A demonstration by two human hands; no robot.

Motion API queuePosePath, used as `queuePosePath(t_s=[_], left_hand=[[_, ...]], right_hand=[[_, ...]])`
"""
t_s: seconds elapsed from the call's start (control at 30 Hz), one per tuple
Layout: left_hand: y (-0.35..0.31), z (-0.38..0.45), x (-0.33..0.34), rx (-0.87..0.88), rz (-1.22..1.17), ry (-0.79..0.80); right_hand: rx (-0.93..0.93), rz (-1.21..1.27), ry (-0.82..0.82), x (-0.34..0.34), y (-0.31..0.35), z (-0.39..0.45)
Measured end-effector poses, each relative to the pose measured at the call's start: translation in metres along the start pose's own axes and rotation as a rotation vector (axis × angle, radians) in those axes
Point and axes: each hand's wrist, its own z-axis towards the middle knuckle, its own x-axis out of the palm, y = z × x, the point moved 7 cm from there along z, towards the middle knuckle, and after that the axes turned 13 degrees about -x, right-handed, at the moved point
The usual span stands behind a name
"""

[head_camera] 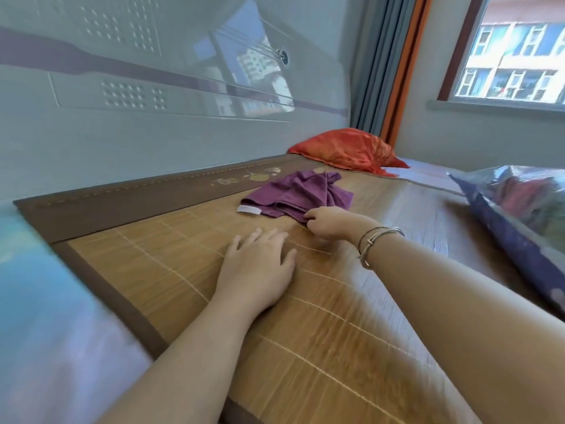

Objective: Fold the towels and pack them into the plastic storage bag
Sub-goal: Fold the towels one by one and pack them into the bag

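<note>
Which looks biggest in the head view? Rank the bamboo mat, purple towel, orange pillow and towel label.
1. bamboo mat
2-3. purple towel and orange pillow: look alike, and the pillow lies farther off, so unranked
4. towel label

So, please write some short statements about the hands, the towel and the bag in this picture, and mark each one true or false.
1. The right hand pinches the near edge of the purple towel. True.
2. The left hand holds the towel. False: it lies flat and open on the bamboo mat, apart from the towel.
3. The towel is neatly folded. False: it lies crumpled.
4. The plastic storage bag lies to the right of the towel. True.
5. The towel is inside the bag. False: it lies on the mat.
</note>
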Motion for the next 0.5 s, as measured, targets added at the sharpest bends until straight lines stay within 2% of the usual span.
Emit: queuePosePath(t_s=[0.17,0.3,0.37,0.43,0.5], left_hand=[[-0.006,-0.007,-0.014,0.068,-0.143,-0.131],[-0.021,-0.021,-0.026,0.236,-0.282,-0.153],[-0.023,-0.028,-0.029,0.252,-0.378,-0.097],[-0.022,-0.032,-0.027,0.225,-0.415,-0.032],[-0.026,-0.035,-0.025,0.215,-0.357,0.014]], right_hand=[[-0.146,0.227,0.075,-0.013,0.026,-0.074],[-0.305,0.666,0.119,-0.01,0.053,-0.135],[-0.291,0.907,-0.026,-0.019,0.046,-0.145],[-0.209,1.012,-0.286,-0.027,0.02,-0.143],[-0.203,0.737,-0.491,-0.034,-0.007,-0.135]])
